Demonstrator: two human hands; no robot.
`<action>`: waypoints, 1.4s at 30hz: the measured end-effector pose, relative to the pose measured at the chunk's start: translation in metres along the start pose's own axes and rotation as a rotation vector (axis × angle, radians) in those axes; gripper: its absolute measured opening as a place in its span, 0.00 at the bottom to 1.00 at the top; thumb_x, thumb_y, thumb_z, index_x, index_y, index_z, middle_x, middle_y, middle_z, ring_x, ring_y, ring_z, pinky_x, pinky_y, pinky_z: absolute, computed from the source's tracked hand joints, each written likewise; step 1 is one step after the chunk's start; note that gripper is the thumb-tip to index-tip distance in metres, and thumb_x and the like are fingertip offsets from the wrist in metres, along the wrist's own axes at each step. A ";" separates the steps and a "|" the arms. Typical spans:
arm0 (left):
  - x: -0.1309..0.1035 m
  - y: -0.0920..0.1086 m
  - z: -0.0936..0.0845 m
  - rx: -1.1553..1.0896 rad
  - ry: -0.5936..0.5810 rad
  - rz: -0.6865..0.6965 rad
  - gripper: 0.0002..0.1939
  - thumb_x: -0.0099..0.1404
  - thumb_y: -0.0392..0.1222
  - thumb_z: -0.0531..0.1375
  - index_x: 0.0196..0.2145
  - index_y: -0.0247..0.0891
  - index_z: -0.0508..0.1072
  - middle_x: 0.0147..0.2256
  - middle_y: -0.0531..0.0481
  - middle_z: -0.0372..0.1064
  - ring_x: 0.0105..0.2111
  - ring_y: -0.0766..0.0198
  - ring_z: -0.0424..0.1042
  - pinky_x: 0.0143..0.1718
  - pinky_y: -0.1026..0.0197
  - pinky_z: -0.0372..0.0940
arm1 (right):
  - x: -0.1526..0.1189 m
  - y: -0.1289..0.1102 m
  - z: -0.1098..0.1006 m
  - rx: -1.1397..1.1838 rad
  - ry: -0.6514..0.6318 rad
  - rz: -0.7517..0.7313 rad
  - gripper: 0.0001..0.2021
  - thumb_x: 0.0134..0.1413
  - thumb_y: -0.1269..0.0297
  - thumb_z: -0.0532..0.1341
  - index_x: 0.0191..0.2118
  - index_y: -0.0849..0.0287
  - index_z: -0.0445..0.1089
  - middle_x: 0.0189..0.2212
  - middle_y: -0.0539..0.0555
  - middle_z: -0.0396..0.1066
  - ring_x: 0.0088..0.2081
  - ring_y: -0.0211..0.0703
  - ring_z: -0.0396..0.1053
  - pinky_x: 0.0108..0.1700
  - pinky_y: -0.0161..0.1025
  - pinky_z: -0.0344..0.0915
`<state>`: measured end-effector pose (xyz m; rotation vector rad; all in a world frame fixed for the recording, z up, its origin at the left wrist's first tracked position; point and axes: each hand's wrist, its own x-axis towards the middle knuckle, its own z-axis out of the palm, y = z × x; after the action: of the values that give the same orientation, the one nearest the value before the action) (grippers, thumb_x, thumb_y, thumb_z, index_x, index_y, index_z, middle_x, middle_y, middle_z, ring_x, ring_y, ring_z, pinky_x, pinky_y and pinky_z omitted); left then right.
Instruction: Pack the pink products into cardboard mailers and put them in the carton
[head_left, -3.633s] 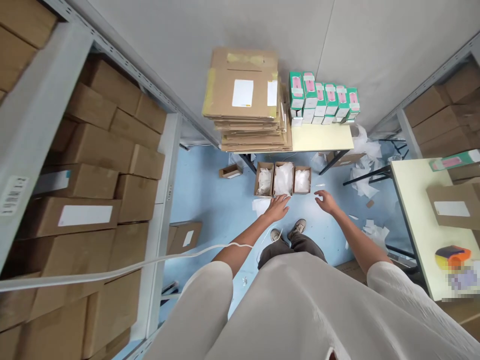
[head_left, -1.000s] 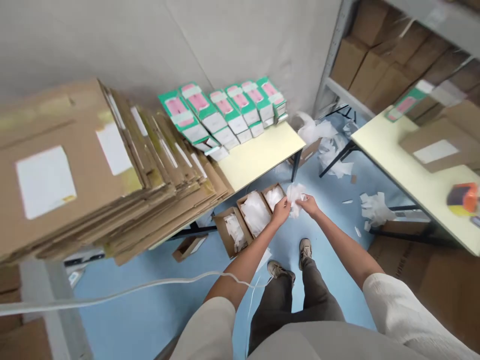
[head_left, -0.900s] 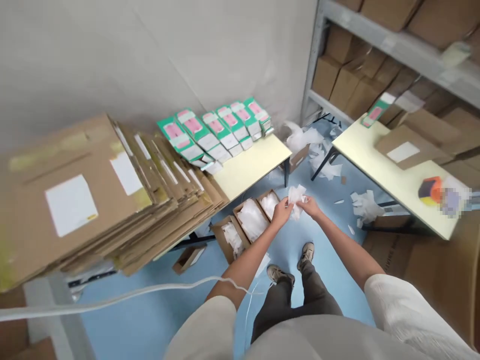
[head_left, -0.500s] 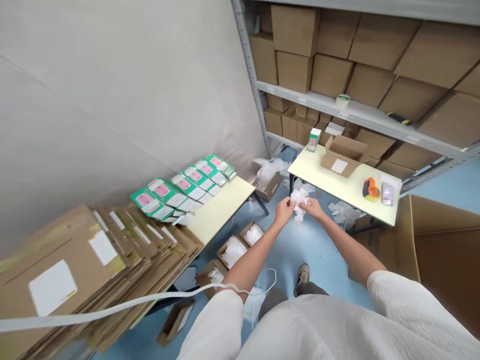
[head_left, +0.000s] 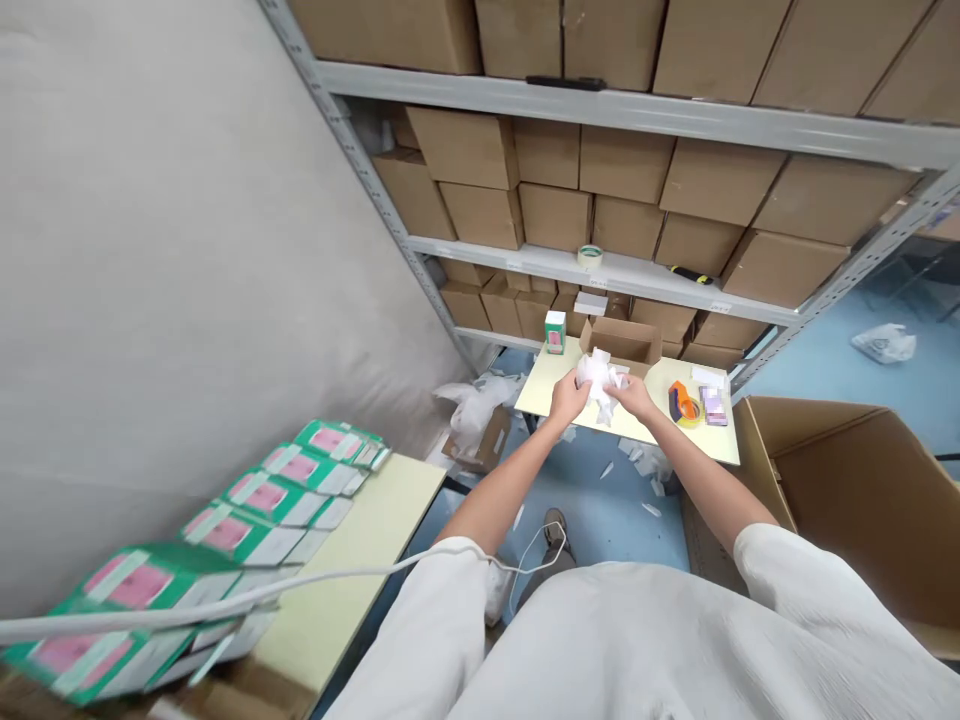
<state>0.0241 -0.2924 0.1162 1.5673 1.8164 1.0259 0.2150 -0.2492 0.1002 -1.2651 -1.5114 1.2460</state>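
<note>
Between my two hands is a crumpled bundle of white paper (head_left: 598, 375). My left hand (head_left: 570, 397) grips its left side, and my right hand (head_left: 631, 394) pinches the right side. Both hands are closed on it, held out in front of the small cream table (head_left: 540, 382). Just behind the bundle stands an open cardboard box (head_left: 626, 342) on that table. A green and white carton (head_left: 555, 332) is at the table's far left corner. To the right lie an orange tape dispenser (head_left: 682, 402) and a purple packet (head_left: 713, 405).
Metal shelving (head_left: 517, 258) full of cardboard boxes rises behind the table. A large open carton (head_left: 862, 500) stands at my right. Green boxes (head_left: 255, 497) line the left table (head_left: 375, 520). A white cable (head_left: 360, 573) crosses in front. Paper scraps (head_left: 649, 460) litter the floor.
My view has swung to the right and I am closer to the small table. The paper bundle, still in both hands, is now in front of the open box.
</note>
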 end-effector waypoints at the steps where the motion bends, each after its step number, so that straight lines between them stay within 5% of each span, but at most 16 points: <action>1: 0.018 0.003 -0.001 -0.014 -0.014 0.022 0.07 0.69 0.43 0.63 0.41 0.39 0.79 0.33 0.50 0.76 0.35 0.57 0.72 0.39 0.60 0.65 | 0.013 -0.005 -0.005 -0.014 0.023 -0.007 0.23 0.39 0.45 0.74 0.35 0.58 0.77 0.32 0.54 0.80 0.35 0.47 0.73 0.40 0.42 0.71; 9: 0.140 0.021 0.006 0.012 -0.164 0.127 0.08 0.68 0.39 0.61 0.42 0.37 0.80 0.39 0.45 0.80 0.39 0.54 0.76 0.42 0.57 0.68 | 0.094 -0.022 -0.034 -0.133 0.257 0.004 0.14 0.45 0.53 0.69 0.35 0.56 0.76 0.34 0.51 0.79 0.37 0.46 0.74 0.45 0.41 0.71; 18: 0.223 0.019 0.050 0.099 -0.229 0.145 0.09 0.67 0.35 0.63 0.44 0.39 0.81 0.43 0.42 0.82 0.46 0.46 0.79 0.47 0.55 0.70 | 0.173 0.009 -0.070 -0.355 0.369 -0.078 0.07 0.55 0.57 0.65 0.34 0.54 0.76 0.37 0.56 0.80 0.40 0.51 0.74 0.48 0.44 0.71; 22: 0.246 0.003 0.069 0.166 -0.259 0.069 0.13 0.66 0.32 0.62 0.47 0.39 0.80 0.44 0.40 0.81 0.49 0.46 0.79 0.51 0.52 0.71 | 0.204 0.039 -0.078 -0.470 0.252 -0.036 0.04 0.55 0.62 0.65 0.35 0.53 0.77 0.39 0.54 0.80 0.42 0.49 0.75 0.51 0.43 0.71; 30: 0.270 -0.036 0.076 0.174 -0.176 0.022 0.23 0.66 0.26 0.58 0.56 0.39 0.77 0.54 0.38 0.77 0.55 0.47 0.76 0.61 0.47 0.70 | 0.236 0.079 -0.084 -0.476 0.005 0.013 0.19 0.54 0.66 0.70 0.52 0.56 0.82 0.53 0.60 0.80 0.49 0.51 0.78 0.58 0.48 0.73; 37: 0.285 -0.046 0.063 0.165 -0.208 0.104 0.23 0.67 0.26 0.55 0.54 0.40 0.78 0.55 0.40 0.76 0.57 0.49 0.74 0.62 0.50 0.68 | 0.245 0.069 -0.078 -0.401 0.012 0.045 0.14 0.61 0.69 0.64 0.49 0.53 0.83 0.49 0.56 0.82 0.48 0.49 0.79 0.59 0.50 0.74; 42: 0.299 -0.065 0.034 0.159 -0.220 0.146 0.23 0.67 0.25 0.54 0.54 0.41 0.78 0.54 0.42 0.77 0.55 0.52 0.75 0.62 0.51 0.69 | 0.253 0.043 -0.049 -0.371 0.004 0.012 0.13 0.62 0.68 0.63 0.48 0.54 0.83 0.48 0.57 0.83 0.47 0.49 0.79 0.56 0.48 0.74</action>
<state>-0.0430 0.0043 0.0694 1.8527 1.6866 0.7518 0.2220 0.0094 0.0632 -1.5112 -1.7905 0.9968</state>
